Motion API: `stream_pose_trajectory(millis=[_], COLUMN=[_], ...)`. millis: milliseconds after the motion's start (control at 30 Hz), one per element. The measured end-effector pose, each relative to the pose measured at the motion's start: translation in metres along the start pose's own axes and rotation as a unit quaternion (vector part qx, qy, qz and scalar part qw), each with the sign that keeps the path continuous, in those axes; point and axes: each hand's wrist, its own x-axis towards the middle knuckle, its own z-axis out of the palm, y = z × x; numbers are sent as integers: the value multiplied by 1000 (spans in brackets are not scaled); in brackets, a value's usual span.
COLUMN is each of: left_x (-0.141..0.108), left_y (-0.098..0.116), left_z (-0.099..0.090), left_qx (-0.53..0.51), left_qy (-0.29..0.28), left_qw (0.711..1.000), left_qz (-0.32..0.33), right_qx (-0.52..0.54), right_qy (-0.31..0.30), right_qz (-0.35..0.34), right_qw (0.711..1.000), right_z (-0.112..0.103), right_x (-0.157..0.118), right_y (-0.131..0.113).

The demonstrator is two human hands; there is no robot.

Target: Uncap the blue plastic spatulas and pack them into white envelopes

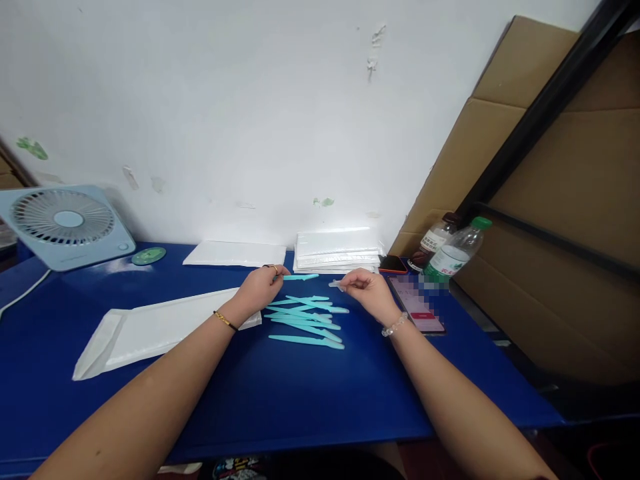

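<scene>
"Two bare hands are over the blue table. What has the left hand got?"

"One slim teal razor, by the look of it, pinched near one end between thumb and fingers. It points across toward the right hand."

"And is that right hand spread?"

"No, its thumb and fingertips are pressed together on a small clear piece. That piece is near the razor's tip, but a gap shows between them."

"Where are the other razors?"

"Crisscrossed in a loose pile on the table, just below the hands. One lone razor lies apart on the near side."

"What's under the left wrist?"

"A long white envelope, lying at a slant. Farther back, a stack of white packets is close to the wall."

"Anything beside the right wrist?"

"A phone lying flat, with two bottles behind it. On the far left, a pale blue fan leans back."
</scene>
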Motion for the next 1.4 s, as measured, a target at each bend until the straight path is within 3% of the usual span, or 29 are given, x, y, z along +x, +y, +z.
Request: stream_pose_trajectory(millis=[300, 500, 700, 800, 967, 1100, 1267, 1400], left_x=[-3, -6, -13, -14, -11, -10, -13, -15], left_y=[14, 21, 33, 33, 26, 25, 29, 32], left_z=[3, 2, -4, -5, 5, 12, 9, 7], left_qx=[-18, -39, -68, -40, 67, 62, 24, 20], left_qy=[-29, -49, -122, -130, -72, -96, -134, -127], left_qw=[999, 998, 990, 990, 995, 993, 991, 992], left_qz=[32, 33, 27, 44, 33, 30, -1, -6], right_qx=[-58, -59, -56, -120, -337, -383, -435, -477], right_qy=[-1, -20, -93, -99, -4, -47, -98, -110], right_qz=[-31, -40, -23, -29, -30, -21, -63, -88], right_qw=[998, 997, 994, 987, 941, 922, 893, 867], right_z=[3, 7, 8, -2, -10, -2, 5, 9], right_x=[-1, -4, -8, -5, 7, 11, 7, 4], right_y=[10, 1, -11, -9, 10, 18, 9, 4])
